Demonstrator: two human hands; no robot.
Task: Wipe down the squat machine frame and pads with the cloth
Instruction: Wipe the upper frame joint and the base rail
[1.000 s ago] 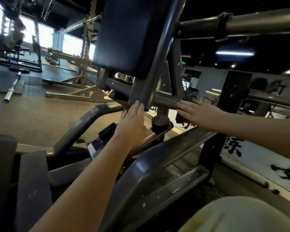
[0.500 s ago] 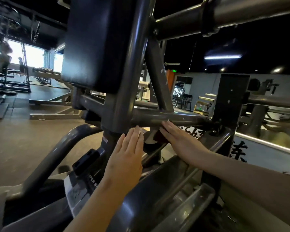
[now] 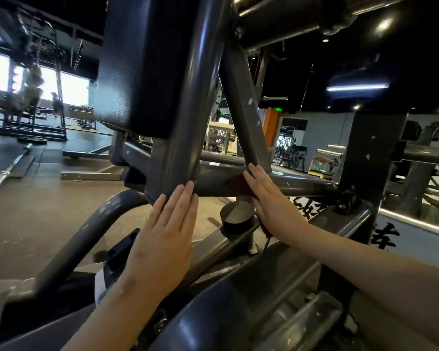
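The squat machine's grey steel frame fills the view, with a horizontal crossbar (image 3: pixel 218 181) at centre and a diagonal brace (image 3: pixel 241 102) rising from it. A black pad (image 3: pixel 142 62) is mounted above on the left. My right hand (image 3: pixel 269 201) lies flat on the crossbar and presses a dark red cloth (image 3: pixel 238 184) against it; only the cloth's edges show under the palm. My left hand (image 3: pixel 167 239) rests flat with fingers together against the base of the upright post (image 3: pixel 180 138), holding nothing.
A round black stopper (image 3: pixel 236 219) sits just below the crossbar between my hands. A thick bar (image 3: pixel 289 13) crosses overhead at the top right. A barbell (image 3: pixel 10 168) lies on the floor at the left, with other gym racks behind it.
The view has come closer to the frame. My right hand with the cloth slid left along the crossbar toward the upright post. My left hand stays against the post's base.
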